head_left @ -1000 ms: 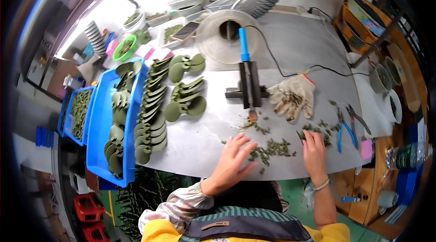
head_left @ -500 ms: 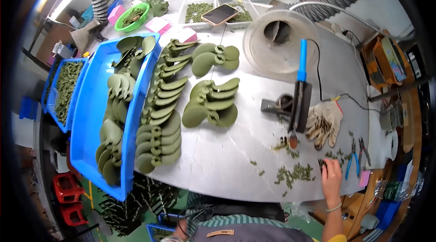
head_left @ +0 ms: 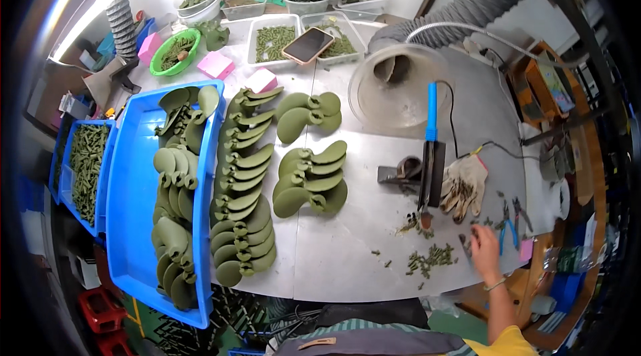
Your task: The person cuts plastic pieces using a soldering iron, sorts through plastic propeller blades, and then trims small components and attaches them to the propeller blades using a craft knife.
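My right hand point(head_left: 485, 249) is low over the right part of the metal table, its fingers curled together. A small dark piece point(head_left: 464, 244) shows at the fingertips; I cannot make out what it is or whether it is gripped. Left of the hand lies a loose pile of small green pieces point(head_left: 431, 260). Just beyond it rest a stained work glove point(head_left: 465, 186) and blue-handled pliers point(head_left: 509, 230). A blue-handled soldering iron point(head_left: 432, 112) stands upright in a dark holder. My left hand is out of view.
Green propeller-shaped parts point(head_left: 310, 179) stand in rows at centre-left, beside a long blue tray point(head_left: 127, 222) holding more. At the back are clear tubs of green pieces point(head_left: 272, 43), a phone point(head_left: 308, 45) and a green basket point(head_left: 175, 52). A large clear funnel hood point(head_left: 400, 99) stands behind the iron.
The whole view has shifted, with the table's things now lower and slightly left. My right hand stays beside the scattered green pieces, its fingers turned a little. A bit of my left arm has left the view.
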Available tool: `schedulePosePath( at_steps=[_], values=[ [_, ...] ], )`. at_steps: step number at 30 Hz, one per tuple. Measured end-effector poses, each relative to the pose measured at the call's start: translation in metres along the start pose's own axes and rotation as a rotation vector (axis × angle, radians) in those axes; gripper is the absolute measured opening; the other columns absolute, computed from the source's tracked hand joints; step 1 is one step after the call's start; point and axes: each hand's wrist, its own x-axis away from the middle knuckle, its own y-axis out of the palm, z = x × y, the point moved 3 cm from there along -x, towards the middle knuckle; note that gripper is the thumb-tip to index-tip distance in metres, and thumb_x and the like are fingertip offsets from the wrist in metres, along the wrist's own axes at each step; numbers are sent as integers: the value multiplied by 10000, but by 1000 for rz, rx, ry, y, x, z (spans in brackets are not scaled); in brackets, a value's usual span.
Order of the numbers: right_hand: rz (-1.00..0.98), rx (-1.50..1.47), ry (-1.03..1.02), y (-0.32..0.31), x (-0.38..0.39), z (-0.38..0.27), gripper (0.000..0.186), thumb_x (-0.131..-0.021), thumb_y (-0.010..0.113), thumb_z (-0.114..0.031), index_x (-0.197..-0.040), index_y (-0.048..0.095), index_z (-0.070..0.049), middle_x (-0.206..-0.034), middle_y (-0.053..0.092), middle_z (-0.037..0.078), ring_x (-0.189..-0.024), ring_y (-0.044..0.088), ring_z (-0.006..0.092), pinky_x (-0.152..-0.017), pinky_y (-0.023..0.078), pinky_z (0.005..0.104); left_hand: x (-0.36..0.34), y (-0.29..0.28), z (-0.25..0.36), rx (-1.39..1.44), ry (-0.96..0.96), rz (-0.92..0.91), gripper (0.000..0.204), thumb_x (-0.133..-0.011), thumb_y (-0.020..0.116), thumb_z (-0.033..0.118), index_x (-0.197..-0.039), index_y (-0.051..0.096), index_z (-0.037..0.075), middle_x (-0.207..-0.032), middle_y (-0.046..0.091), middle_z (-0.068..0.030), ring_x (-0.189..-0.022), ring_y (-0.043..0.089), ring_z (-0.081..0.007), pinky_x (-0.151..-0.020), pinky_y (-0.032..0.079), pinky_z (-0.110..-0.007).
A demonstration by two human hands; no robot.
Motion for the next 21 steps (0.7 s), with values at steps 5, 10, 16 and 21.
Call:
schedulePosePath(
  at_steps=[5, 10, 16, 21],
  values=[
    [229, -1, -152, -3, -12, -7, 145, -930, 592, 17, -1064, 640, 46, -963, 642, 171, -792, 626, 311, -709, 497, 374, 1, -17, -23, -39, 76, 45, 259, -909, 640, 227, -1010, 725, 4, -851, 722, -104, -748, 657, -168, -664, 510, -303],
    [240, -328, 90, -3, -4, -4, 145, -930, 617, -2, -1063, 649, 46, -980, 663, 131, -826, 643, 249, -746, 514, 337, 86, -135, 2, 708, 252, -67, 286, -1002, 581, 222, -1133, 704, -1, -892, 731, -56, -784, 655, -111, -705, 517, -261],
    [115, -599, 41, -2, 11, -42, 130, -878, 691, 11, -1004, 675, 39, -1004, 661, 97, -856, 657, 178, -754, 523, 291, 205, -253, 235, 273, 1007, 822, 662, -872, 730, 85, -1475, 455, 98, -1382, 464, -205, -962, 614, -271, -795, 537, -330],
    [184, -602, -171, -11, 30, -58, 122, -888, 680, 15, -1010, 679, 24, -1008, 636, 92, -821, 642, 202, -748, 525, 315, 146, -312, 334, -274, 887, 1308, 911, -749, 835, 135, -1534, 372, 136, -1408, 430, -219, -1117, 529, -418, -913, 504, -434]
  ],
)
